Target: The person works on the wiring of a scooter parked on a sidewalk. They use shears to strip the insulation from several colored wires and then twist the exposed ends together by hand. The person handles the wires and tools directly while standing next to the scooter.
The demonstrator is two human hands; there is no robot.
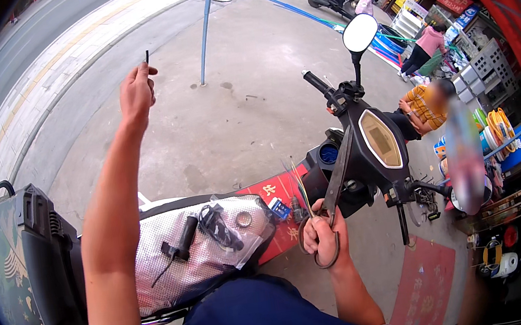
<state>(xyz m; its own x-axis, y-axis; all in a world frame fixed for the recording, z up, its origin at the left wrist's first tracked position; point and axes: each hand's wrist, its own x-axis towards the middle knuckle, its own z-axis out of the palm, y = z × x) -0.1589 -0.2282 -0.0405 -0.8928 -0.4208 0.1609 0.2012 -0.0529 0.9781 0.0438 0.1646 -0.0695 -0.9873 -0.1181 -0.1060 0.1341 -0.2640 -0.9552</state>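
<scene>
Raised over the pavement, my left hand (138, 90) pinches a short thin black piece (147, 57). My right hand (324, 233) grips large dark scissors (338, 175), their blades angled up beside the scooter's dashboard (381, 137), along with a bundle of thin coloured wires (297, 182). On the silver seat cover (158, 281) lie a black throttle grip (184, 238) with a cable and a plastic bag (233, 258) with black cable and parts. A small blue packet (279, 207) and a dark cylindrical part (296, 209) rest on the red mat (277, 248) on the scooter.
A hard top case (25, 272) is at left. The handlebar mirror (360, 32) stands up at right. A blue pole (207, 31) rises from the pavement. A person in striped yellow (427, 104) sits beside shopfront goods (500, 131); another in pink (430, 43) bends farther back.
</scene>
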